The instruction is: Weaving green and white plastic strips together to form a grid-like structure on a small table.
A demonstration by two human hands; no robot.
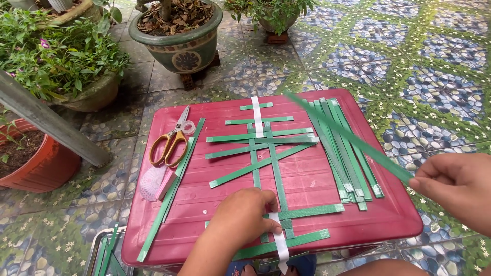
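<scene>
- Loosely laid out: green strips woven on a red plastic tabletop (307, 214), over patterned floor tiles (399, 56).
- Left hand (244, 217): flat, fingers spread, pressing down on the woven green strips (266, 153) near the front edge, where a white strip (281, 240) runs out from under the palm.
- Right hand (458, 186): thumb and fingertips pinched on one end of a loose green strip (353, 135), raised and slanting across the air above the tabletop toward the far edge.
- Bundle of spare green strips (342, 153): lying side by side on the right half, just under the raised one.
- Handling, as a judgement: thin, light, springy band, smooth and likely slippery; stiff along its length, easily kinked if bent sharply. Best held near an end by its flat faces, away from the thin edges.
- Orange-handled scissors (171, 143), a clear tape roll (188, 128) and a pale protractor (153, 183): at the left side, well apart from both hands.
- Potted plants (176, 36): on the floor beyond.
</scene>
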